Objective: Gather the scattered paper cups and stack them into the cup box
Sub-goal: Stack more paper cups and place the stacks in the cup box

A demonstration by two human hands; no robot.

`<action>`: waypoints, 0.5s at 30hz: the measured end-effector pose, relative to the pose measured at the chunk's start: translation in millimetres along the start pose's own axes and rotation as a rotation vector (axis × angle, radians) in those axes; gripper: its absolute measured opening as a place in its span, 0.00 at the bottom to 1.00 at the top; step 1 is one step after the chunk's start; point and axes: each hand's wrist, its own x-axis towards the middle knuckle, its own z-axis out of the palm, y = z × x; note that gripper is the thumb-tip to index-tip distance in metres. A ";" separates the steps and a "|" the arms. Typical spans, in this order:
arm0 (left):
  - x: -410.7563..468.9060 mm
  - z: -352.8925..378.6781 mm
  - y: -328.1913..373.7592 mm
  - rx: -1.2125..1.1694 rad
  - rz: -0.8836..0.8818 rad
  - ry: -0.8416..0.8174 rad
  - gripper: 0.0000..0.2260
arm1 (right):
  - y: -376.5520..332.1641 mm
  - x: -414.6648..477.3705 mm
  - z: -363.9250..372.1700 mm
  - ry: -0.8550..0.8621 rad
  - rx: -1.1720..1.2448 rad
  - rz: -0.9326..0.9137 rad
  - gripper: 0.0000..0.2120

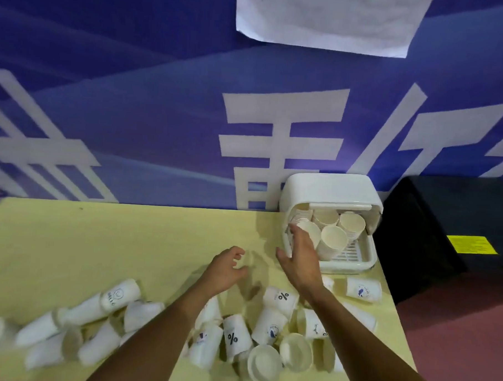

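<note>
A white cup box (332, 191) with its lid swung up stands at the table's far right; several stacks of paper cups (333, 238) lean inside it. My right hand (298, 255) hovers with fingers spread at the box's left front corner, holding nothing. My left hand (226, 268) is over the bare table to the left of it, fingers loosely curled and empty. Several white paper cups (233, 338) lie scattered along the near edge under my forearms. A few more (119, 294) lie to the left, and one printed cup (363, 289) rests in front of the box.
The yellow table (98, 241) ends against a blue banner wall with white characters. A black bin (450, 222) with a yellow label stands right of the table on a reddish floor. A white sheet of paper (327, 18) hangs on the wall above.
</note>
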 end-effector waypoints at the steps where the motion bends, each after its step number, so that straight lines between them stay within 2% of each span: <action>1: -3.5 -10.9 -6.1 -0.003 -0.007 0.019 0.19 | -11.1 1.7 9.5 -0.077 -0.014 -0.008 0.32; 5: -27.8 -63.2 -45.5 -0.029 -0.065 0.098 0.20 | -53.9 3.8 55.0 -0.299 -0.098 -0.027 0.32; 15: -108.2 -176.2 -192.7 -0.121 -0.290 0.298 0.20 | -154.2 -19.2 179.7 -0.621 -0.235 -0.159 0.32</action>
